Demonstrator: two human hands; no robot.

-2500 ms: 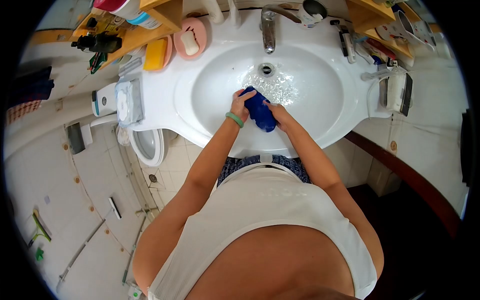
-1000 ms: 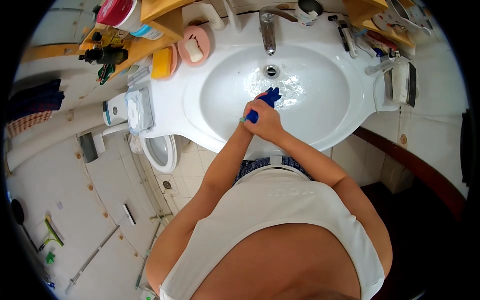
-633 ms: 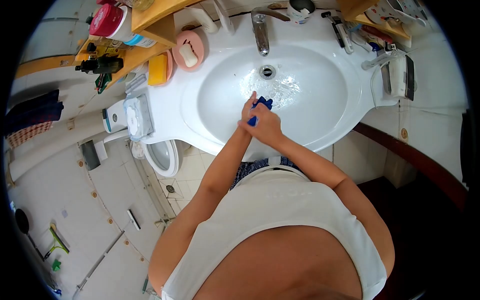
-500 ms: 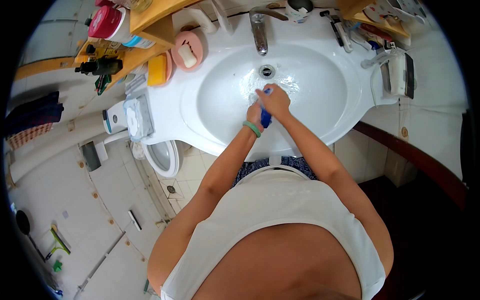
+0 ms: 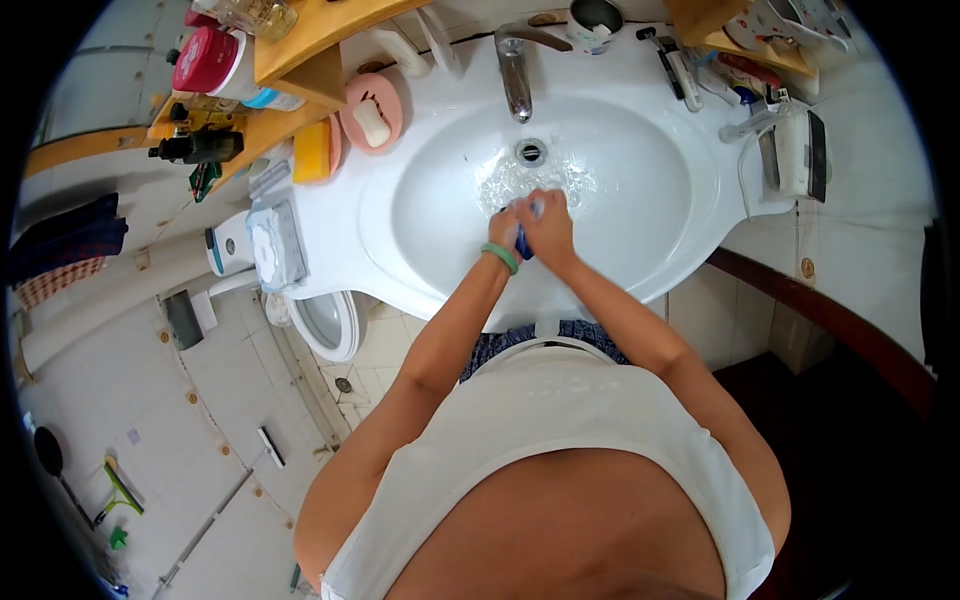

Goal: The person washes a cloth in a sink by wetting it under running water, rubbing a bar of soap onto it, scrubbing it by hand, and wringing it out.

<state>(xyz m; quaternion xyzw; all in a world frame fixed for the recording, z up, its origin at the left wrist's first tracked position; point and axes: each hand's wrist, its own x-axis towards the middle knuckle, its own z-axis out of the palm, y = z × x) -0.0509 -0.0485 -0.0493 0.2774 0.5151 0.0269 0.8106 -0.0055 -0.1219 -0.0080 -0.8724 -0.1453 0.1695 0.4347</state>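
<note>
Over the near half of the white oval washbasin point(image 5: 430, 190), both hands are pressed together around a small blue item point(image 5: 523, 243). It looks soft, like cloth, but most of it is hidden by fingers. My left hand point(image 5: 503, 231), with a green bangle point(image 5: 500, 257) at its wrist, is closed on the item's left side. Closed against it from the right is my right hand point(image 5: 548, 228). Wet, rippled water shines around the drain point(image 5: 531, 152), just beyond my hands. The chrome faucet point(image 5: 514, 80) stands behind the drain.
Left of the basin are a bar of soap point(image 5: 372, 123) on a pink dish point(image 5: 390, 95), a yellow sponge point(image 5: 311, 153) and a pack of wipes point(image 5: 275, 245). A cup point(image 5: 594, 25) stands behind the faucet; razors point(image 5: 680, 70) lie back right. Wooden shelves overhang both back corners.
Both hands have come slightly toward my body, away from the drain. The blue item has been gathered in, and less of it shows between my fingers.
</note>
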